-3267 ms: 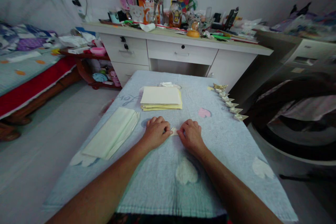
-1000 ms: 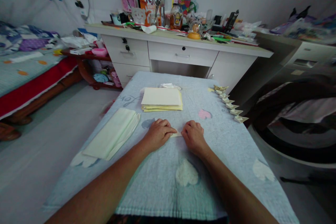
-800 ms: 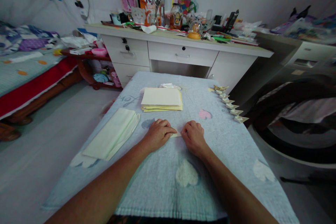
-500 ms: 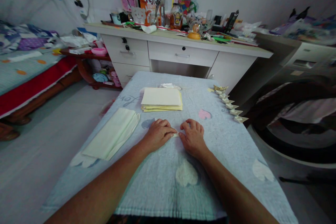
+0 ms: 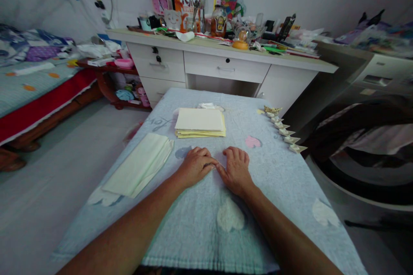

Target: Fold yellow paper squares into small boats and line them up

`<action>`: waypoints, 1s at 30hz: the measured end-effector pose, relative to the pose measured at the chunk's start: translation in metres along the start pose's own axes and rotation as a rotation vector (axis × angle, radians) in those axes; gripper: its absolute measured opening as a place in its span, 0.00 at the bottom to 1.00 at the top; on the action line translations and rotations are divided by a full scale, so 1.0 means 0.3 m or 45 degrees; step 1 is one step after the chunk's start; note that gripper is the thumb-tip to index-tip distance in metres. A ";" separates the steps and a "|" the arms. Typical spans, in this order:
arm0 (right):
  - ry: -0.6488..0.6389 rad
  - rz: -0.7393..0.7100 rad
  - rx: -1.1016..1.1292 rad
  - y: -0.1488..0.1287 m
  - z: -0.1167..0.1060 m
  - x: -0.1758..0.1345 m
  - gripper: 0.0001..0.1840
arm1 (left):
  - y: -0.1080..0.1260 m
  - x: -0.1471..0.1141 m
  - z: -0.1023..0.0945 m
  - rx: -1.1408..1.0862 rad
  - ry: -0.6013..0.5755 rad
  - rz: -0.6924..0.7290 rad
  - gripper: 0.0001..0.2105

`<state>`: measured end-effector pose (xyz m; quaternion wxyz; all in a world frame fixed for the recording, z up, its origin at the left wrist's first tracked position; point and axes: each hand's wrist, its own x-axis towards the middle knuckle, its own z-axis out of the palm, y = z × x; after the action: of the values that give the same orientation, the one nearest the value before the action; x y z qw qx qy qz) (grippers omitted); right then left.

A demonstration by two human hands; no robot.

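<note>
We judge the step in hand to be flattening or creasing a small paper piece (image 5: 214, 168), which lies on the cloth (image 5: 193, 236) between the two thumb tips, mostly hidden by them. The left hand (image 5: 195, 166) curls its fingers, thumb stretched toward the paper; we cannot tell whether it pinches or only presses. The right hand (image 5: 237, 172) is loosely spread, its thumb reaching in to meet the left. The next move, we think, calls for steady, light thumb pressure, since the soft, quilted-looking cloth gives little backing. Beyond sits a squared stack of cream and yellow paper (image 5: 200, 119); leftward, pale, limp folded sheets (image 5: 142, 165); rightward, a row of crisp, pointed paper shapes (image 5: 285, 132).
</note>
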<state>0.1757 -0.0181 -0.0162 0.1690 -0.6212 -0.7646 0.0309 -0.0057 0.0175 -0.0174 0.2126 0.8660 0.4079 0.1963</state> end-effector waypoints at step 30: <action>-0.004 -0.030 -0.075 0.000 0.022 -0.002 0.35 | -0.018 -0.007 -0.042 -0.003 -0.174 -0.055 0.18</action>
<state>0.1737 -0.0177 -0.0226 0.1498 -0.6169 -0.7726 0.0073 -0.0167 0.0214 -0.0102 0.2451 0.8680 0.4109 0.1326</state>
